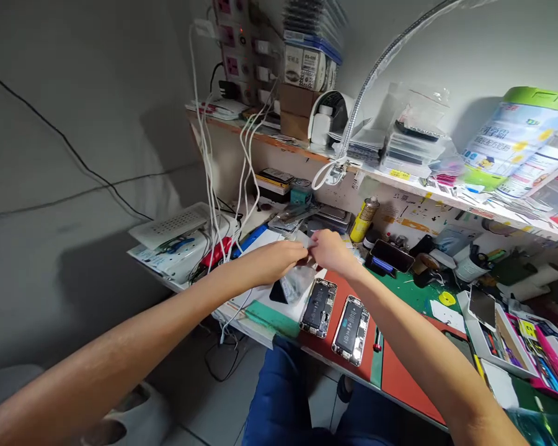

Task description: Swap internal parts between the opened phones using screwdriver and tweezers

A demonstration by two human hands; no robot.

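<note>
My left hand (284,261) and my right hand (330,249) meet above the back of the work mat, fingers closed and fingertips together. Whatever they pinch is small and mostly hidden; a pale edge shows between them. Just below lies a crumpled clear plastic bag (298,282), partly over a dark flat piece (278,292) on white paper. Nearer to me, an opened phone (318,308) with its battery exposed lies on the red mat. A second opened phone (351,330) lies to its right. Beside that is a red-and-black screwdriver (377,341).
White cables (208,167) hang from the shelf (270,139) at left. A bendable lamp arm (369,77) arches above. Behind stand a yellow spray can (365,218) and a dark-screened phone (390,256). At right is a white tool tray (502,359).
</note>
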